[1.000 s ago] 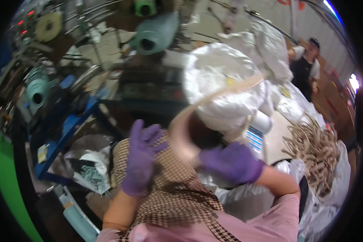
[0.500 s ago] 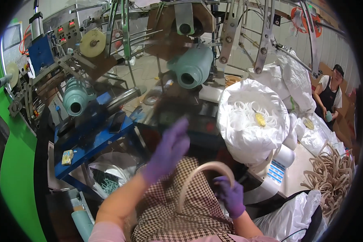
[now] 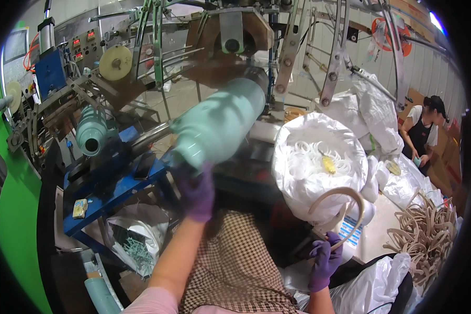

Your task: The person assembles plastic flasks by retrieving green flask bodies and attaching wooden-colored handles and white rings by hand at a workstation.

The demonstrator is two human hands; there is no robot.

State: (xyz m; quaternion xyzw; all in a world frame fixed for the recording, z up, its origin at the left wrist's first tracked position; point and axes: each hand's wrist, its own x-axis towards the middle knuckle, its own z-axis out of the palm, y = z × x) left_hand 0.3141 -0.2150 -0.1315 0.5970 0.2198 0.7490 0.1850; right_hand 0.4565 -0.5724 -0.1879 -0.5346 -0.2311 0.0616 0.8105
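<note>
A large teal plastic bottle [image 3: 217, 123] slants toward me in the middle, its neck end lowest and its far end near the machine. My left hand [image 3: 196, 193], in a purple glove, is closed at the neck; motion blurs the fingers and the bottle hides part of them. At the lower right my right hand [image 3: 325, 261], also gloved in purple, pinches one end of a beige curved strap [image 3: 360, 209]. The strap arches up in front of the white sack [image 3: 319, 196], its other end free.
Another teal bottle [image 3: 91, 131] sits on the machine at left, above a blue table [image 3: 102, 206]. White rings [image 3: 303, 157] fill the sack. Similar beige straps [image 3: 424, 233] lie heaped at far right. Metal linkage arms [image 3: 290, 49] hang overhead. A person [image 3: 423, 131] stands at back right.
My left hand has reached the teal bottle, which has come closer and tilted, its neck moving left and down. My right hand has carried the strap to the right, away from my apron.
</note>
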